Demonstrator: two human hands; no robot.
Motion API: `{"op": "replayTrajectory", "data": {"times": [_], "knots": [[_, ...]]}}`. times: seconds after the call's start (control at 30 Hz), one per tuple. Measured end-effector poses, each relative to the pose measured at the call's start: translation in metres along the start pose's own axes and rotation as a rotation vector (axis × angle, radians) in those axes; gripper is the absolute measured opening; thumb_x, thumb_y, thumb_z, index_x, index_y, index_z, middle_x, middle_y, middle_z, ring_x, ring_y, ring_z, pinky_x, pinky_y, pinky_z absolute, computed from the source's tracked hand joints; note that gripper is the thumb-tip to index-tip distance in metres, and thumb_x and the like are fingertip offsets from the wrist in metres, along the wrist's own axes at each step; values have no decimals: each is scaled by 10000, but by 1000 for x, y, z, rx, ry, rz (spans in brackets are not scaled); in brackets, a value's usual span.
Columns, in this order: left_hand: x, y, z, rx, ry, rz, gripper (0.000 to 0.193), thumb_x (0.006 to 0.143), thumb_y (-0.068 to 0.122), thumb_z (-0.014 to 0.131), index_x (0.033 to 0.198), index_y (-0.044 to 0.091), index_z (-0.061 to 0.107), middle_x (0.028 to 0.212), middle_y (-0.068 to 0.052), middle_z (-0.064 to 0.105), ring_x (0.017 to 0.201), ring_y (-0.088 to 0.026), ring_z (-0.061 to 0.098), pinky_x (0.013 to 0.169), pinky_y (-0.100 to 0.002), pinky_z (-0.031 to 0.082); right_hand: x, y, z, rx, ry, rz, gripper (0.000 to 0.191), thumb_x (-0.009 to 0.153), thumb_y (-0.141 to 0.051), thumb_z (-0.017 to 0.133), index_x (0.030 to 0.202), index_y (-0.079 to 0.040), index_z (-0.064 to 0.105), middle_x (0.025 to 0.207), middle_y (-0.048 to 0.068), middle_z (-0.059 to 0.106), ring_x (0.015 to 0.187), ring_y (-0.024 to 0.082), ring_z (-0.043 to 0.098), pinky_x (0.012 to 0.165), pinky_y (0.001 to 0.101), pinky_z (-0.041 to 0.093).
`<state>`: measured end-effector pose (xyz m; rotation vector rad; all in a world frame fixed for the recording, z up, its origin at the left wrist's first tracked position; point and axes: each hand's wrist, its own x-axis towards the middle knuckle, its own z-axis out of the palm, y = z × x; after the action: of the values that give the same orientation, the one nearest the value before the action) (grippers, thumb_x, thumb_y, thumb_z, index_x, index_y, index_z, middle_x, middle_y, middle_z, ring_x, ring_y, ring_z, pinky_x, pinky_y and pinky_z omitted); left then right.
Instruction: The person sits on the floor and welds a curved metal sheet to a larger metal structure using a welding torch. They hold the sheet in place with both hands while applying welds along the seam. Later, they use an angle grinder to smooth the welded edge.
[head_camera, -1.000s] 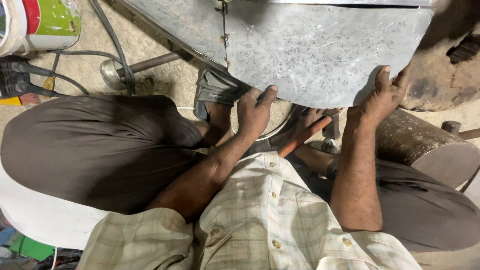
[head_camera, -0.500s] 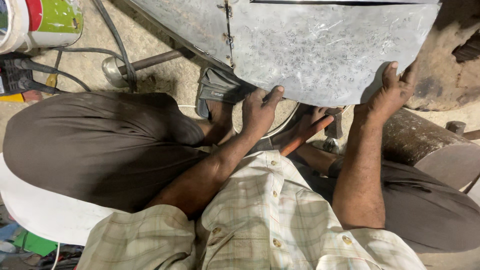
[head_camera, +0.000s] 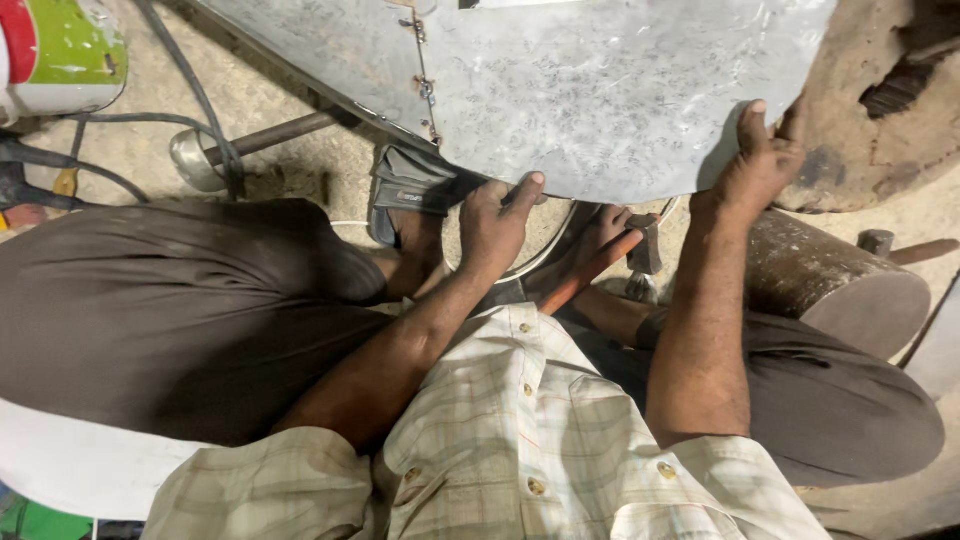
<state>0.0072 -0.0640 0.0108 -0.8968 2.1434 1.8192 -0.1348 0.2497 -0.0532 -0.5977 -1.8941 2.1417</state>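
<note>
A large grey sheet-metal piece (head_camera: 600, 90) with a curved lower edge and a riveted seam fills the top of the view. My left hand (head_camera: 495, 220) grips its lower edge near the middle, thumb over the rim. My right hand (head_camera: 750, 170) holds the same edge farther right, fingers spread up against the metal. Below the sheet, between my knees, lies a hammer (head_camera: 640, 250) with an orange-brown handle, next to my bare foot (head_camera: 595, 245).
A rusty steel cylinder (head_camera: 840, 285) lies at the right by my knee. A sandal (head_camera: 405, 190) is on my left foot. A metal funnel-like tool (head_camera: 215, 150) and black cables (head_camera: 190, 90) lie on the dusty floor; a green and white can (head_camera: 60, 50) stands top left.
The metal sheet has shifted slightly up and to the right with both hands staying on its lower edge.
</note>
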Motion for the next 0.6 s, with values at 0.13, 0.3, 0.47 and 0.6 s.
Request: {"op": "replayTrajectory", "data": {"times": [0.13,0.3,0.47,0.6], "knots": [[-1,4,1,-10,-16,-25,441,926,457,691,800,48,799,764,-105,788,690,-244,751,684,-381,546,-1,4,2,-20,10,16,691,937,48,820,1533,-39,482,1620,251,428,913,207,761,865,336,692],[0,4,1,-15,-10,-15,412,941,426,698,828,46,812,747,-125,774,697,-241,753,699,-365,546,-9,3,16,88,11,44,690,949,95,796,1553,-17,483,1578,374,465,1095,255,689,1024,389,639],[3,2,4,-25,-40,-47,412,923,438,695,837,51,810,760,-119,783,686,-238,760,681,-364,547,-15,-4,25,53,-46,-6,646,953,82,730,1540,31,465,1593,276,490,1375,331,586,1190,452,546],[3,-2,3,4,-29,-27,431,931,450,683,835,53,819,751,-137,774,706,-247,754,699,-370,545,-10,-3,26,143,-59,24,675,956,139,706,1553,28,413,1617,280,451,1260,296,634,1089,376,589]]}}
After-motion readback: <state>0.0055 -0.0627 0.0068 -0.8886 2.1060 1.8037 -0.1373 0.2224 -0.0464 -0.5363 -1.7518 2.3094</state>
